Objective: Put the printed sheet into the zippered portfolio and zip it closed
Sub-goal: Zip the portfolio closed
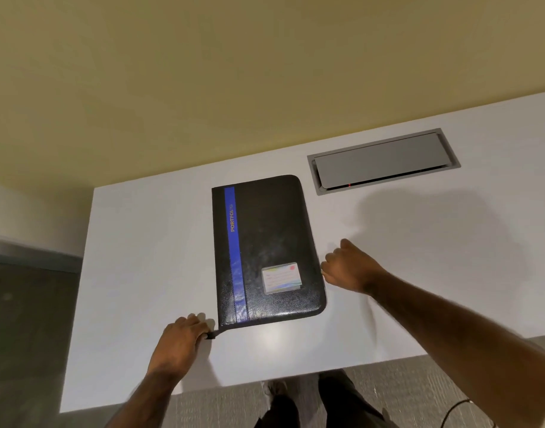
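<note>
A black zippered portfolio (266,248) with a blue stripe and a small card pocket lies flat and folded shut on the white table (141,257). My left hand (180,336) sits at its near left corner, fingers curled around the black zipper tab (211,334) sticking out there. My right hand (346,267) is beside the portfolio's right edge, fingers curled, fingertips at the edge; whether it pinches anything is hidden. No printed sheet is visible.
A grey recessed cable hatch (384,160) is set into the table behind the portfolio on the right. A yellow wall (234,72) rises behind the table. My legs and a dark cable (456,409) show below the near table edge.
</note>
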A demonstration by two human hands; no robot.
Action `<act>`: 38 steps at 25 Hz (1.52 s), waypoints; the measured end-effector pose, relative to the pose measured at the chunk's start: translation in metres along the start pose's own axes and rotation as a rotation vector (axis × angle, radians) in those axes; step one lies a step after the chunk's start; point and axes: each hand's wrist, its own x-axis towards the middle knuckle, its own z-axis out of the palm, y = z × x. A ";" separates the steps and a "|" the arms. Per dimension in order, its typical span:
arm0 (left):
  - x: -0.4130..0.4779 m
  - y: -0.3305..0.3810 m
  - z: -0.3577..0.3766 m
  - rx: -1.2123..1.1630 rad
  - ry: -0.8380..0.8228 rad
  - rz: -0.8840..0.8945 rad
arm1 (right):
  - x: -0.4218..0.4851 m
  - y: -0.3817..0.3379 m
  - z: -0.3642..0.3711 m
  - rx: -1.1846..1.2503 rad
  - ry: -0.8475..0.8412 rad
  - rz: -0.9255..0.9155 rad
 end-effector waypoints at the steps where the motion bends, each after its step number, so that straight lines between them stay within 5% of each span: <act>1: 0.000 0.002 -0.002 -0.009 -0.032 -0.018 | 0.002 0.004 -0.001 -0.038 -0.032 -0.042; 4: 0.001 0.016 -0.011 -0.056 -0.075 -0.102 | 0.008 0.010 -0.003 -0.072 -0.107 -0.022; 7: 0.010 0.047 -0.027 -0.083 0.101 -0.217 | 0.010 0.009 -0.003 0.039 -0.156 0.092; 10: 0.055 0.100 -0.055 -0.148 0.283 -0.071 | 0.006 0.004 0.000 0.120 -0.154 0.134; 13: 0.123 0.152 -0.083 -0.120 0.174 0.108 | 0.000 -0.003 0.001 0.154 -0.095 0.151; 18: 0.192 0.191 -0.100 0.247 0.035 0.482 | -0.006 -0.009 0.003 0.135 -0.059 0.153; 38: 0.200 0.229 -0.112 0.068 -0.062 0.478 | 0.017 0.017 0.005 0.114 0.004 0.325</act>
